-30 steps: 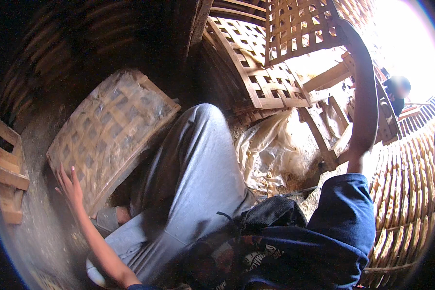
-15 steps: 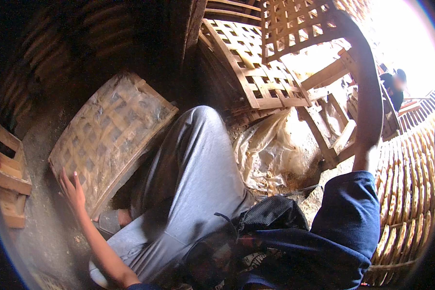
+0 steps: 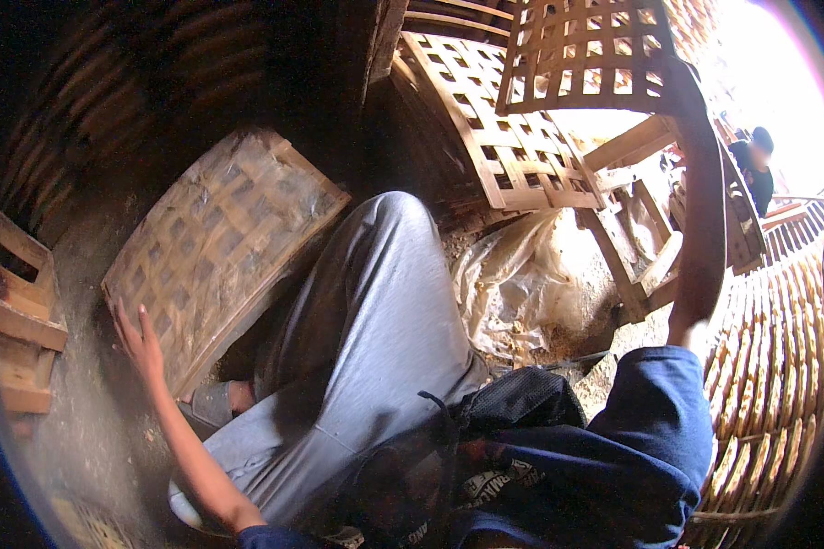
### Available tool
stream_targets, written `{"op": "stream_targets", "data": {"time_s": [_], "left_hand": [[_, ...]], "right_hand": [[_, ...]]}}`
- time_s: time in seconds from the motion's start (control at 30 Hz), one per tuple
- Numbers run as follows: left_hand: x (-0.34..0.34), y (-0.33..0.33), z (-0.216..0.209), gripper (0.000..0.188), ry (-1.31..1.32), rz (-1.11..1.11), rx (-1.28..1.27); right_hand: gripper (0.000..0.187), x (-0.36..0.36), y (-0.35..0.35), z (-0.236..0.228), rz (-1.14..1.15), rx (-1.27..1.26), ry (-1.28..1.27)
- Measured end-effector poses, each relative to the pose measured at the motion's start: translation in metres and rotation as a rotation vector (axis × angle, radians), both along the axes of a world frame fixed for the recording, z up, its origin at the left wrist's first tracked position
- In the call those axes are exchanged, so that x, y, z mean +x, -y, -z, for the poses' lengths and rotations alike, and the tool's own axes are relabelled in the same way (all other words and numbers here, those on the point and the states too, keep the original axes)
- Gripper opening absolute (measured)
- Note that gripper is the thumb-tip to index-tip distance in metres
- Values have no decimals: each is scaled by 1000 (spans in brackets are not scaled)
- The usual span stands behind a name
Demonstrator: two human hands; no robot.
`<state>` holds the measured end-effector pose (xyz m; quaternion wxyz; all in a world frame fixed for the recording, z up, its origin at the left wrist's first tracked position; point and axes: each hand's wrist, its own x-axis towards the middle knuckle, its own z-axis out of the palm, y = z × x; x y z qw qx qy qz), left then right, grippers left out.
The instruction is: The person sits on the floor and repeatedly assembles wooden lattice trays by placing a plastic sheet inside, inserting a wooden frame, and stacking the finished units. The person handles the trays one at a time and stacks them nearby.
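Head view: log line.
left hand: open, at brown woven wooden panel | right hand: at tan wooden lattice panel, grip unclear | crumpled pale plastic sheet: centre-right

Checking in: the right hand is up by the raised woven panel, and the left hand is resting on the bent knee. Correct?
Not quite: the left hand isn't on the bent knee. The head view shows it at the lower left edge of the cloudy panel. The right hand is up by the raised woven panel.
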<state>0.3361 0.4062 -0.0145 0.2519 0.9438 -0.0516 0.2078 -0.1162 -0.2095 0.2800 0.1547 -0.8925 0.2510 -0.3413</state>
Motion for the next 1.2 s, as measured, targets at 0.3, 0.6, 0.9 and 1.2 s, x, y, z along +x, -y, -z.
{"op": "stream_targets", "data": {"time_s": [0.3, 0.6, 0.9, 1.2], "left_hand": [[-23, 117, -74, 57, -59, 442, -721], [-148, 293, -97, 74, -1085, 832, -1028], [-183, 315, -41, 62, -687, 567, -1108], [-190, 313, -36, 56, -443, 491, -793]], "right_hand": [[16, 21, 11, 25, -148, 535, 661], [13, 17, -74, 140, -82, 1120, 665], [33, 26, -21, 175, 90, 206, 255], [43, 192, -64, 127, -517, -265, -310]]}}
